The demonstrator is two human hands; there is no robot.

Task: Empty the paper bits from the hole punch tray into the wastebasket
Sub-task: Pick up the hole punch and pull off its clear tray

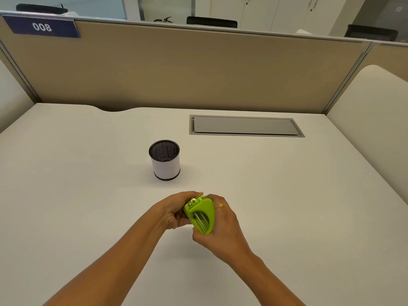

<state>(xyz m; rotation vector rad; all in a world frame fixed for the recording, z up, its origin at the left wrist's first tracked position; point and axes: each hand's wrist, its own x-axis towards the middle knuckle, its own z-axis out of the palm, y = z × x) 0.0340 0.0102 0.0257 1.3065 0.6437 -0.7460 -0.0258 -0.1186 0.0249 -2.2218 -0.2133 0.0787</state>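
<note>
A lime-green hole punch is held above the table's near middle, tipped on its side with its handle facing me. My right hand wraps around its right side and underside. My left hand grips its left side, fingers curled over the base where the tray sits; the tray itself is hidden by the fingers. The wastebasket, a small round black mesh cup with a white paper band, stands upright on the table a short way beyond my hands. No paper bits are visible.
The white table has a grey cable hatch set flush at the back right. A tan partition with a blue "008" label closes the far edge.
</note>
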